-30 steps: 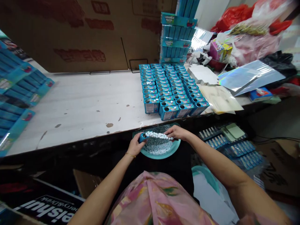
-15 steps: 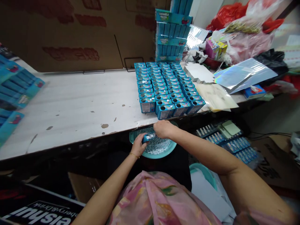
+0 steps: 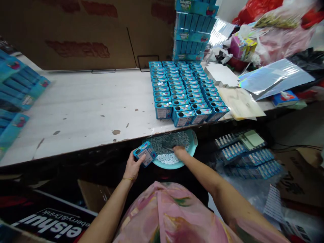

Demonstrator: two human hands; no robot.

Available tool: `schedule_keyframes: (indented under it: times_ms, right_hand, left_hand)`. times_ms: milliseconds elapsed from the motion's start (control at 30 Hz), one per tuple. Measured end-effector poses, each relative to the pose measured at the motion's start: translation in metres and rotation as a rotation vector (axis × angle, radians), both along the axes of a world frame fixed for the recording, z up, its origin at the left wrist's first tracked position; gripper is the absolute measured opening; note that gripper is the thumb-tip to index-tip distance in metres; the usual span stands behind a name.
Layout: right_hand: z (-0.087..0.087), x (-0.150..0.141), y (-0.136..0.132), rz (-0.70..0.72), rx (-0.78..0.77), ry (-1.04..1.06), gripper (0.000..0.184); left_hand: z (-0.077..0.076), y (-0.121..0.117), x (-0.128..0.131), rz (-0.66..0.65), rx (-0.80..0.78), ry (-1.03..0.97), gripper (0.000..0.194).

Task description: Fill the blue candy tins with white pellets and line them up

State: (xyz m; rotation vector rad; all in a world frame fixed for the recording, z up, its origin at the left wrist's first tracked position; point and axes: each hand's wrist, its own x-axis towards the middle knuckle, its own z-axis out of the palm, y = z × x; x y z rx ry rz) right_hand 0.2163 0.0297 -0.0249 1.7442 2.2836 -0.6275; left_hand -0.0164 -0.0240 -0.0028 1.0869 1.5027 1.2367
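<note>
My left hand (image 3: pixel 133 164) grips a small blue tin (image 3: pixel 145 153) with a round hole in its top, held upright at the left rim of a teal bowl (image 3: pixel 192 143). The bowl sits in my lap below the table edge and holds many small white and grey candies (image 3: pixel 172 143). My right hand (image 3: pixel 179 152) reaches down into the candies with its fingers curled around a thin dark tool (image 3: pixel 167 147). On the table above stands a block of the same blue tins (image 3: pixel 184 92) in rows, several with white candies on top.
The worn white table (image 3: pixel 88 108) runs leftward from the tins. A stack of blue cartons (image 3: pixel 192 30) stands behind them, more blue packs (image 3: pixel 15 91) at far left. Holographic sheets (image 3: pixel 273 77), bags and papers crowd the right. Trays of blue packs (image 3: pixel 250 157) lie on the floor.
The long scoop heaped with candies is gone from between my hands. My left hand now holds a blue tin upright, and my right hand has dropped into the bowl's candies.
</note>
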Motion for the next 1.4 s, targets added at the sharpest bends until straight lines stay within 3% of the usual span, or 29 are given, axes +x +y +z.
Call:
schedule_keyframes:
  times_ms: [100, 200, 400, 533, 667, 800, 933, 1033, 1200, 1300, 1400]
  right_hand:
    - [-0.013, -0.012, -0.004, 0.027, -0.06, 0.101, 0.033]
    - [-0.02, -0.006, 0.002, 0.02, -0.149, 0.204, 0.031]
    - [-0.017, 0.021, 0.01, -0.098, -0.247, 0.4, 0.032]
    - [0.014, 0.045, 0.008, -0.184, -0.24, 0.525, 0.033]
    - [0.068, 0.06, 0.008, -0.143, -0.149, 0.673, 0.029]
    - [0.122, 0.051, 0.006, 0.103, 0.083, 0.447, 0.025]
    - [0.155, 0.025, 0.0, 0.215, 0.214, 0.039, 0.025]
    - [0.168, 0.004, -0.006, 0.235, 0.231, -0.148, 0.026]
    - [0.185, -0.019, -0.014, 0.302, 0.311, -0.184, 0.028]
    - [0.188, -0.01, -0.015, 0.277, 0.313, -0.164, 0.029]
    - [0.169, 0.019, -0.01, 0.205, 0.258, -0.137, 0.028]
  left_hand:
    - [-0.005, 0.003, 0.009, -0.025, -0.054, -0.169, 0.053]
    - [-0.005, 0.005, 0.014, -0.048, -0.072, -0.246, 0.052]
    - [-0.001, 0.004, 0.005, -0.035, -0.013, -0.114, 0.048]
    - [0.009, 0.009, 0.002, -0.05, 0.077, 0.138, 0.048]
    - [0.017, 0.019, 0.015, -0.142, 0.151, 0.341, 0.046]
    - [0.015, 0.026, 0.036, -0.269, 0.185, 0.473, 0.04]
    - [0.012, 0.028, 0.051, -0.322, 0.203, 0.57, 0.038]
    - [0.01, 0.028, 0.056, -0.325, 0.222, 0.609, 0.038]
    - [0.004, 0.03, 0.059, -0.339, 0.251, 0.612, 0.038]
    - [0.004, 0.03, 0.056, -0.325, 0.219, 0.574, 0.037]
    - [0.011, 0.026, 0.045, -0.258, 0.204, 0.48, 0.037]
